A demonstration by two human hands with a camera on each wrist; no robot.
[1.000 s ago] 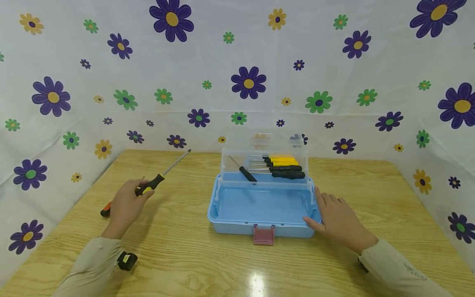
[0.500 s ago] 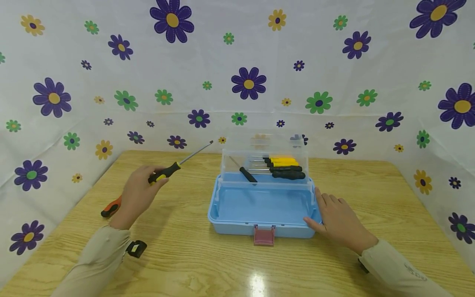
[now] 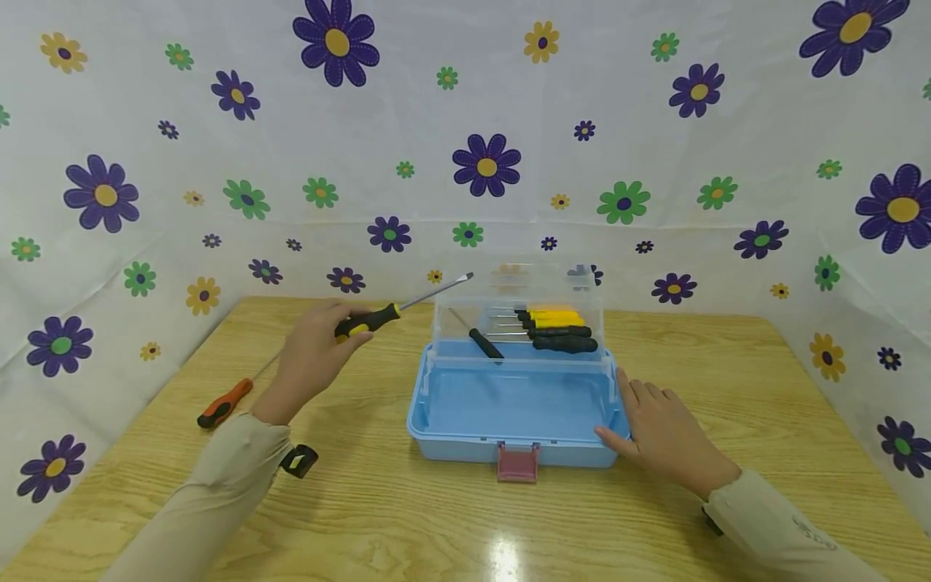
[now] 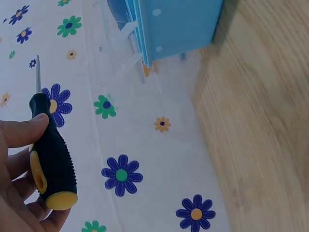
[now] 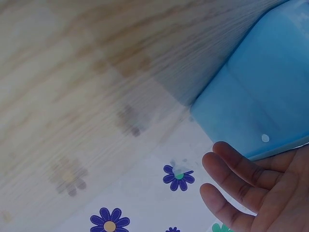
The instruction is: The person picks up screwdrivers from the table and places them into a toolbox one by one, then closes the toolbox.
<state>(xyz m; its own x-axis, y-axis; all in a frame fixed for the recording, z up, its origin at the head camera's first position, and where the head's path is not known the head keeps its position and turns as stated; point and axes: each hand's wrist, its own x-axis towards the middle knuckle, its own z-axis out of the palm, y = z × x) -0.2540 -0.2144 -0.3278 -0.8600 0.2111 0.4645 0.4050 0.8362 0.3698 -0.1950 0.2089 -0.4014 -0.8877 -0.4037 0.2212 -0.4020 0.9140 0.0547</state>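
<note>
My left hand (image 3: 313, 352) grips a black and yellow screwdriver (image 3: 367, 321) by its handle, raised above the table with the flat tip pointing right. In the left wrist view, thumb and fingers wrap the screwdriver's handle (image 4: 54, 159). The tip overlaps the clear upper tray (image 3: 445, 331) of a light blue toolbox (image 3: 444, 446). My right hand (image 3: 665, 432) rests against the toolbox's right side, its thumb at the rim and fingers extended. Inside the raised tray lie several black-handled screwdrivers (image 3: 566, 344) and yellow-handled screwdrivers (image 3: 556, 315). One black screwdriver (image 3: 486, 343) lies slanted at the left.
An orange and black screwdriver (image 3: 225, 402) lies on the wooden table (image 3: 378, 517) left of my forearm. A pink latch (image 3: 517, 465) hangs from the toolbox's front. Flower-printed cloth (image 3: 407, 105) encloses the table's back and sides.
My left hand has carried the black and yellow screwdriver right and slightly up, toward the toolbox. The orange screwdriver has come fully into sight behind it. My right hand has stayed put.
</note>
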